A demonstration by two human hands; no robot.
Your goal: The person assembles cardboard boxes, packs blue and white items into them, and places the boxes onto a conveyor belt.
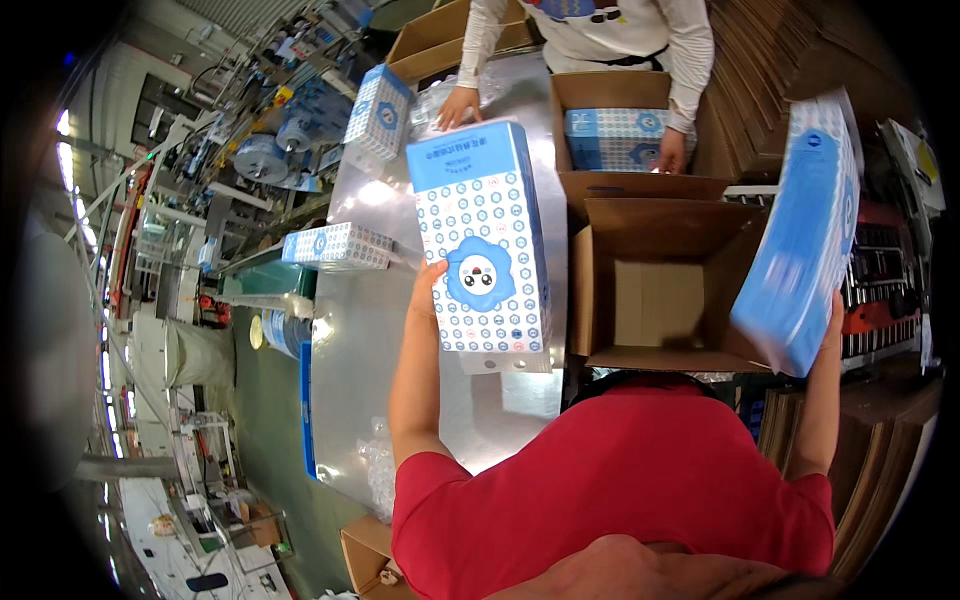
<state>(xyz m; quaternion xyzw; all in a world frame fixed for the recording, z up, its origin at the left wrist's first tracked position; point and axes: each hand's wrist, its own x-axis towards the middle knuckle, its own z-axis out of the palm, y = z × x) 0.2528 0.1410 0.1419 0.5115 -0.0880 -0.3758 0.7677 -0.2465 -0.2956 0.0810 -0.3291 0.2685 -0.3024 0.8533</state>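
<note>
My left hand [429, 284] grips the edge of a large blue-and-white tissue pack [482, 240], held upright above the metal table. A round cartoon face is on its front; most of my fingers are hidden behind it. At the far right, my right hand [834, 312] is closed on a second tissue pack [800, 230], tilted and blurred by motion, beside the open carton. Between the two packs stands that cardboard carton [590, 300], flaps up and bare bottom showing. Both packs are outside it.
Across the table [370, 290], a co-worker's hand [671, 152] reaches into another carton [600, 180] holding a tissue pack [617, 135]. More packs [340, 244] [379, 112] lie at the table's left side. Flattened cardboard [790, 60] is stacked at right.
</note>
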